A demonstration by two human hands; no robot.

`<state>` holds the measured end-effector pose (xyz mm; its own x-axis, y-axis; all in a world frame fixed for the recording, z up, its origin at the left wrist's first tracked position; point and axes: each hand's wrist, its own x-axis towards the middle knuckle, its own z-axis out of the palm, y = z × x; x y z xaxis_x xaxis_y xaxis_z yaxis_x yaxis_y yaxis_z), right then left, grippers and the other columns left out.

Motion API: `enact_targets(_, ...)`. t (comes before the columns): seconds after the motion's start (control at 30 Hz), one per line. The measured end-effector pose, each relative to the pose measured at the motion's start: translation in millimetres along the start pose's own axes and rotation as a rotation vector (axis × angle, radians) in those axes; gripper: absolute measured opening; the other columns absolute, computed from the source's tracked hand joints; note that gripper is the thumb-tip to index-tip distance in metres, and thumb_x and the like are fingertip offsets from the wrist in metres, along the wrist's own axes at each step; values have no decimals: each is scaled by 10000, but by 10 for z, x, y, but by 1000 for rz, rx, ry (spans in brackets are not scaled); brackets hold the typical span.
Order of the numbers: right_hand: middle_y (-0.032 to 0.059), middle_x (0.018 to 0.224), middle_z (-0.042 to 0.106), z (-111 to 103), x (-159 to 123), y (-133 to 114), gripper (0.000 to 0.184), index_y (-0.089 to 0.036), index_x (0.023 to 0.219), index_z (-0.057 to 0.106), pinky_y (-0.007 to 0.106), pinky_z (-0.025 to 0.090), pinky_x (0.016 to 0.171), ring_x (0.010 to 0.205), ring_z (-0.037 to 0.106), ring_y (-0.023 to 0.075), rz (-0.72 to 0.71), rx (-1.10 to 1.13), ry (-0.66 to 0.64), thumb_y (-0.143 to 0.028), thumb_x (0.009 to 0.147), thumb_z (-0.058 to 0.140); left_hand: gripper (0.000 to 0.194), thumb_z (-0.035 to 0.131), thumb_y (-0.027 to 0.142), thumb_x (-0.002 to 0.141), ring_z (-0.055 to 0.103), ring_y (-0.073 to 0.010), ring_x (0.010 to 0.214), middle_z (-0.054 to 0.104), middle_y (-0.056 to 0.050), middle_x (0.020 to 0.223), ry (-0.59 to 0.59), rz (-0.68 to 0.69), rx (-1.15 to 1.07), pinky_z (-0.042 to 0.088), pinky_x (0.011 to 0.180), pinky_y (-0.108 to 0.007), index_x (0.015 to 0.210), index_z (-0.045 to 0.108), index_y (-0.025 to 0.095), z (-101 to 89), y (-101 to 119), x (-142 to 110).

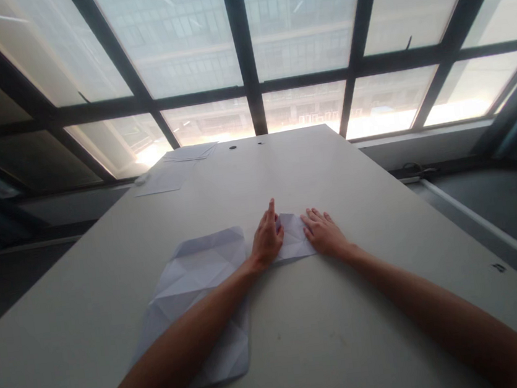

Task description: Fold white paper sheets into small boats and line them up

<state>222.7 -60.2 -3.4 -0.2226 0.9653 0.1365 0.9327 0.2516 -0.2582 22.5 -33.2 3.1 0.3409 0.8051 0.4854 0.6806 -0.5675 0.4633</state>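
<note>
A small piece of folded white paper (pixel 292 235) lies on the white table between my two hands, with crease lines across its face. At its left side is my left hand (pixel 267 238), index finger pointing up and away, thumb and other fingers bent in at the paper's edge. My right hand (pixel 324 231) rests flat over the paper's right end, fingers stretched and slightly apart. A larger creased white sheet (pixel 197 269) lies to the left, partly covered by my left forearm.
The long white table (pixel 301 326) reaches toward a wall of dark-framed windows (pixel 246 46). Several white sheets (pixel 163 177) lie at its far left. Two small dark holes sit near the far edge. A small dark mark (pixel 499 267) shows near the right edge.
</note>
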Motion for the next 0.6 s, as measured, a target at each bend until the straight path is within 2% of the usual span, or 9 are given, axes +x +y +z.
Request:
enact_targets(0.07,166,1575,319,0,-1,3,504,-143,1472,426,487,163,1182,1473,234,277,-1,2,1,-312,1002,363,589,451,161,930,569,-204,1123,574,-109,1233,-103,98,-37,458,1012,-338,1506,330,190,16,2,2)
enact_targets(0.13,168,1573,321,5,1,8,509,-136,1473,426,486,169,1181,1472,237,281,0,-1,3,-314,1001,362,459,439,251,970,526,-220,1237,552,-120,1337,-262,201,10,405,1080,-352,1423,475,188,36,12,-5)
enact_targets(0.2,166,1573,322,12,4,15,511,-135,1475,427,491,173,1180,1471,240,287,2,-2,0,-314,1001,358,497,419,385,998,407,-250,1381,463,-124,1478,-408,271,85,306,1157,-400,1453,447,189,53,23,-18)
enact_targets(0.27,161,1575,320,21,7,21,509,-143,1478,425,496,173,1179,1472,238,287,2,-1,-2,-313,1004,347,599,367,490,1007,273,-266,1465,356,-113,1565,-497,294,146,207,1196,-447,1528,319,196,60,30,-28)
enact_targets(0.33,159,1576,318,30,10,29,506,-149,1481,421,495,169,1180,1474,234,280,3,3,-2,-304,1007,337,629,302,513,1020,199,-258,1492,281,-100,1599,-539,289,174,158,1207,-455,1559,232,197,58,30,-34)
enact_targets(0.43,166,1570,326,41,17,43,493,-141,1473,433,487,169,1180,1475,235,272,-3,19,6,-255,1004,331,577,247,431,1043,165,-231,1501,237,-89,1611,-561,288,168,138,1213,-445,1563,216,185,51,19,-30)
enact_targets(0.53,171,1547,371,38,27,58,469,-136,1437,479,463,192,1176,1462,270,256,-21,66,31,-192,989,349,527,271,312,1038,195,-206,1494,261,-87,1601,-557,313,126,141,1218,-453,1549,265,181,55,13,-18)
enact_targets(0.6,163,1511,430,25,33,67,431,-141,1369,549,429,226,1166,1439,316,240,-51,116,71,-158,968,393,498,301,262,1025,255,-190,1476,325,-81,1574,-531,334,74,165,1219,-444,1515,352,189,62,17,-10)
